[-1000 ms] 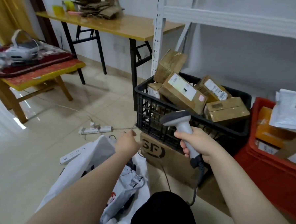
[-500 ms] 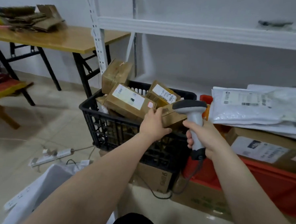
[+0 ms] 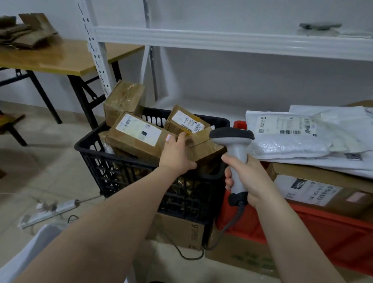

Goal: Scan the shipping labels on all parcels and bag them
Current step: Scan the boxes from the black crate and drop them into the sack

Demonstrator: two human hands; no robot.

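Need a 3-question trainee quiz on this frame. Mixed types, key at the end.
1. True or false: the right hand holds the scanner.
2. The left hand grips a box in which crate? A. black crate B. orange C. neither
3. Fill in: the white mailers lie over the ___ crate.
Key: 1 true; 2 A; 3 red crate.
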